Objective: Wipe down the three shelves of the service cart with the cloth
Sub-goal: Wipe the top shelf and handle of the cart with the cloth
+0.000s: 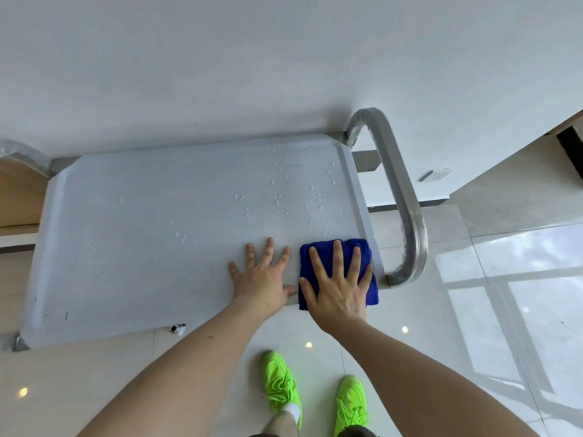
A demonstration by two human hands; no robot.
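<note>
The top shelf [142, 234] of the service cart [195, 313] fills the middle of the head view, a pale grey tray with a raised rim, seen from above. A folded blue cloth [325, 250] lies flat on the shelf's near right corner, its right edge against the rim and its near edge reaching the shelf's front lip.

The right hand [339, 291] lies palm-down on the cloth with all fingers spread and straight. Its grip is released: nothing is pinched or clenched, the hand only presses flat. The cloth shows beyond the fingertips and on both sides of the palm, so the hand sits near its middle, with the wrist past the shelf's front edge.

The left hand [262, 275] rests palm-down on the bare shelf just beside the cloth's left edge, fingers splayed. Its grip is likewise released and it holds nothing; its thumb lies close to the cloth, though contact is not clear.

Water droplets [303, 197] are scattered over the right half of the shelf, beyond both hands. A curved metal push handle [407, 197] rises at the cart's right end. Below, neon green sneakers [280, 383] stand on glossy floor tiles [473, 247].
</note>
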